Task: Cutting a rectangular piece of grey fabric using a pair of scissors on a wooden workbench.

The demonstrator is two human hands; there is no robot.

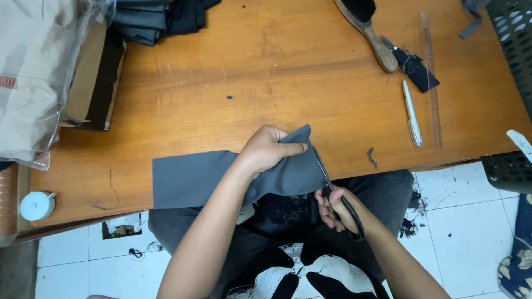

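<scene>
A strip of grey fabric lies across the front edge of the wooden table. My left hand presses and pinches its right end, lifting a corner. My right hand holds black-handled scissors below the table edge. Their blades point up along the fabric's right edge, close to my left fingertips.
A wooden brush, a dark fabric scrap, a white pen and a clear ruler lie at the right. Folded dark cloth and bagged fabric sit at the back left. A white spool stands at the front left. A dark crate is at the right.
</scene>
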